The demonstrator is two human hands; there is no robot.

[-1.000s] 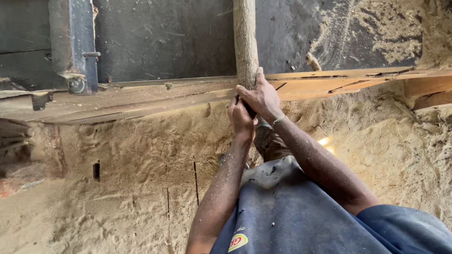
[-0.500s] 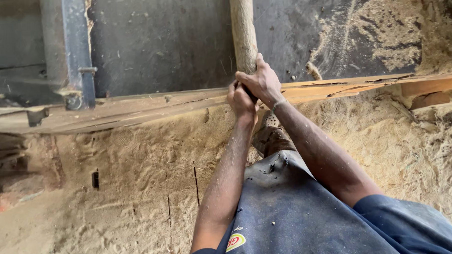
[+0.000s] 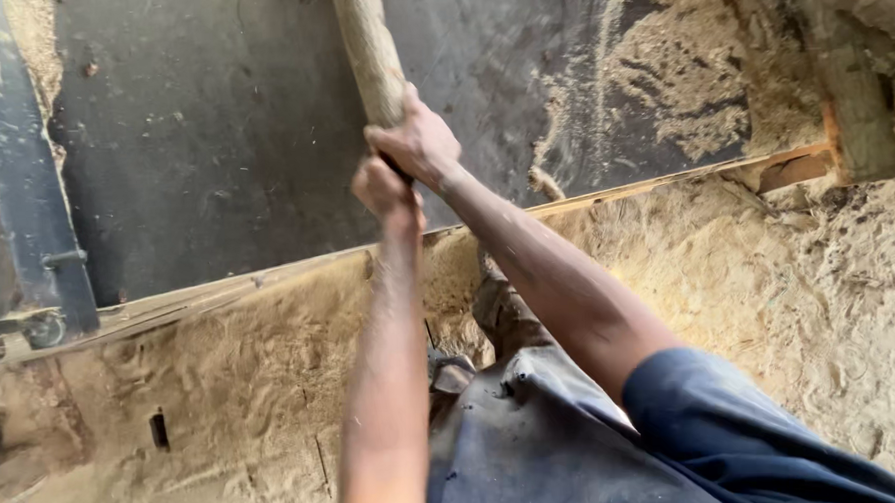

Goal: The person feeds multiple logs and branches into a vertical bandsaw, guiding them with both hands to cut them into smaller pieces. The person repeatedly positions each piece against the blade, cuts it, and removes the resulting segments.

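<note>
Gripping wooden pole [image 3: 371, 51]: right hand [image 3: 419, 143], apparently left hand [image 3: 384, 189]

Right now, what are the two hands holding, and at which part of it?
Both hands, right hand above left hand, grip the near end of a round wooden pole that runs up out of the picture.

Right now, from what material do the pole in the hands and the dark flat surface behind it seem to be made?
The pole looks like bare, unpainted wood: pale, rough and round, held by the left hand and right hand. The dark surface seems to be metal plate, flat, grey and dusted with sawdust, though this is uncertain.
</note>
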